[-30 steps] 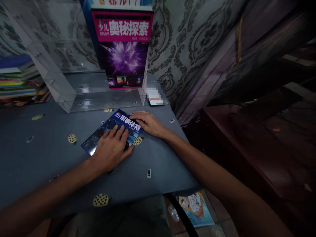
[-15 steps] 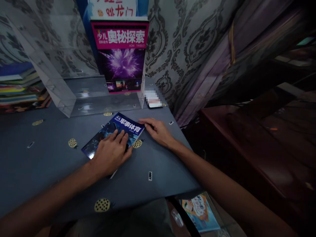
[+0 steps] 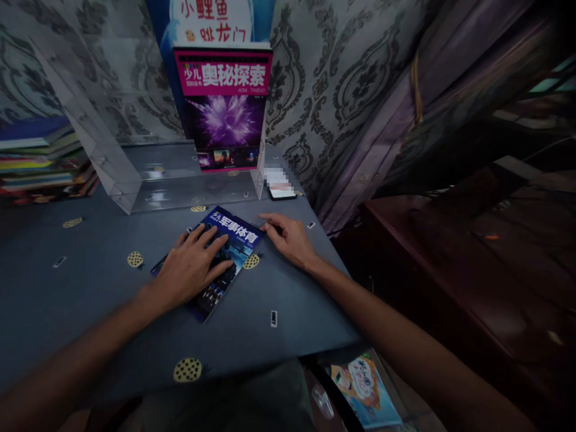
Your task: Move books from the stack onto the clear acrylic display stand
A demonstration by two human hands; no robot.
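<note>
A blue-covered book [image 3: 237, 230] lies flat and slanted on the patterned tablecloth, its white title towards the far side. My left hand [image 3: 186, 264] rests on the cover with fingers spread, hiding the book's left part. At the far right corner of the book is my right hand [image 3: 290, 241]. Its index finger stretches past the corner and its thumb is at the edge, while the other fingers are curled under. Behind them, a magenta and purple book [image 3: 228, 123] stands upright in a clear acrylic rack [image 3: 198, 191], in front of a taller blue book [image 3: 216, 21].
A pile of books [image 3: 40, 153] sits at the table's left. Beside the rack lies a phone [image 3: 281, 186] with a blurred screen. Below the right table edge is another colourful book [image 3: 366, 390]. A dark red piece of furniture [image 3: 432, 270] stands to the right.
My left hand has slid leftward over the cover and its fingers have spread, baring more of the book's lower right. My right hand stays at the corner, its index finger slightly more extended.
</note>
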